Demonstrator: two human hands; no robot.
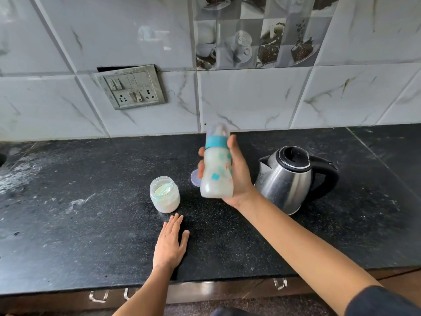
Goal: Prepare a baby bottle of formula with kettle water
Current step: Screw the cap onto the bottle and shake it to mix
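Gripping the baby bottle [217, 169], right hand [237, 176] hides any readable label.

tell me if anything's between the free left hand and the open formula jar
Nothing visible. The left hand lies flat on the counter just in front of the formula jar, with bare counter between them. The right hand holds the baby bottle up, off to the side.

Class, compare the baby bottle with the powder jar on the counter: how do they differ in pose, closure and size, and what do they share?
The baby bottle is lifted off the counter in the right hand; the powder jar stands on the black counter. The baby bottle is closed with a teal collar and clear cap; the powder jar is open, with a scoop inside. The baby bottle is tall and slim; the powder jar is short and squat. Both are translucent with whitish contents.
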